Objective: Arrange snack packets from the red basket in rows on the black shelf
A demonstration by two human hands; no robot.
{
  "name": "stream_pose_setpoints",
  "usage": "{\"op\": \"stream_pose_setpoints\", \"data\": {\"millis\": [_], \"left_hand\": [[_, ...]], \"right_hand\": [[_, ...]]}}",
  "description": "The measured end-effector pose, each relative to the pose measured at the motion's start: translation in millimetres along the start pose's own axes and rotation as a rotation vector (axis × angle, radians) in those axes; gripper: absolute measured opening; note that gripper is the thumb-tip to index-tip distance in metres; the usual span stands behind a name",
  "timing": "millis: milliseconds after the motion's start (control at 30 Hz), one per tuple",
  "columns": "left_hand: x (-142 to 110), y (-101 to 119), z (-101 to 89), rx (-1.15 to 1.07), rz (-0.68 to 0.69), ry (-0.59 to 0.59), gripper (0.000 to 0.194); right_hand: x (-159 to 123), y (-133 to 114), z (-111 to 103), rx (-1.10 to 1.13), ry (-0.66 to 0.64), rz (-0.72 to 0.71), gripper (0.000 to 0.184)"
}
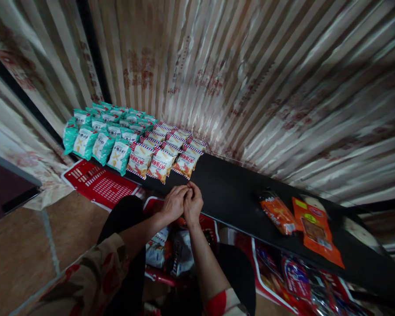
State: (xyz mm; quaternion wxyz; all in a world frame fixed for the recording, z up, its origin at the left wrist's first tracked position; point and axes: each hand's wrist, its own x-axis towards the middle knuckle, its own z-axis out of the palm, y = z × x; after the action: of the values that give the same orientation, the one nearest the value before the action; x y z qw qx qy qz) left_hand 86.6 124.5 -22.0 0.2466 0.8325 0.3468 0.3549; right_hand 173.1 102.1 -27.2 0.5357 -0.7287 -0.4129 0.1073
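Note:
My left hand (175,202) and my right hand (193,204) meet at the front edge of the black shelf (227,184), touching each other. The fingers of both are curled closed, and whatever they may hold is hidden. Just beyond them stand rows of white snack bags (160,162) with striped red and blue edges. Teal snack bags (102,147) are lined up in several rows to their left. Below my hands, between my knees, a red basket (161,275) holds more packets (183,252).
An orange packet (278,213) and a flat orange pouch (317,230) lie on the shelf at right. A red basket (260,272) of packaged goods sits beneath. At left is another red basket (102,184). A striped curtain (217,79) hangs behind the shelf.

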Motion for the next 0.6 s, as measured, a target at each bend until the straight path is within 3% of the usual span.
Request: {"op": "stream_pose_setpoints", "data": {"millis": [200,367,600], "left_hand": [[-44,0,-5.8,-0.048,-0.003,0.024,0.036],[-79,-7,-7.2,-0.036,-0.131,-0.026,0.033],[-106,-24,5.0,0.265,-0.288,-0.295,0.033]], "right_hand": [[-42,-5,-4,-0.014,-0.031,-0.008,0.034],[-78,6,5,0.004,-0.114,0.085,0.034],[-107,33,16,-0.135,-0.273,0.287,0.037]]}}
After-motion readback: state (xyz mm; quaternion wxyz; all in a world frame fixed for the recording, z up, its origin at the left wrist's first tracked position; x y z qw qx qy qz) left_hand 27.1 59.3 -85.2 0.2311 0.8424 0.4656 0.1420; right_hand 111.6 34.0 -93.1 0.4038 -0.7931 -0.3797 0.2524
